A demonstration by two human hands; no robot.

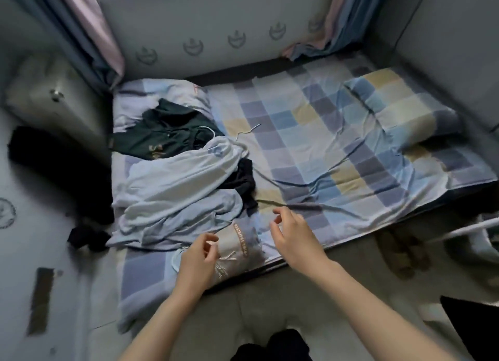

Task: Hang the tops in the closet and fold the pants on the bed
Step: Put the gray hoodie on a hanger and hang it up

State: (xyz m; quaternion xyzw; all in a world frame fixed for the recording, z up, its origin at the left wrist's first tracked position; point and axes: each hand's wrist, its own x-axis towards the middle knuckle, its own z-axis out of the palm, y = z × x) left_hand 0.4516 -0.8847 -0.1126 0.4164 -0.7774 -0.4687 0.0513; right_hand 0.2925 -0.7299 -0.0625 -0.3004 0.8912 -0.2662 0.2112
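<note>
Several garments: a heap is being seen lying unsorted at the left end of the bed [310, 133], none hung and none visibly folded.
Dark green top [164, 133]: is lying crumpled at the far side of the heap, against the pale pillow [162, 93]; a white hanger hook [209, 132] is showing at its edge, and a second hook [247, 132] is lying on the checked sheet just beside it.
Pale blue garment [175, 187]: is sprawling across the middle of the heap; whether it is a top or pants cannot be told.
Black garment [244, 179]: is being half buried under the pale blue one, kind not determinable.
Grey-beige printed garment [240, 247]: is lying bunched at the near edge of the bed, between the two hands.
Left hand [198, 260]: is being held over the grey-beige garment with fingers loosely curled; nothing is clearly being gripped.
Right hand [294, 233]: is hovering just above the sheet, fingers relaxed and parted, holding nothing.
Closet: is not being shown in this view.
Dark clothing on floor [86, 236]: is lying beside the bed at the left.
Progress: is being judged as barely begun; hanging of tops and folding of pants are both being left to do.
Likely step in hand: the grey-beige piece is being approached for sorting.
</note>
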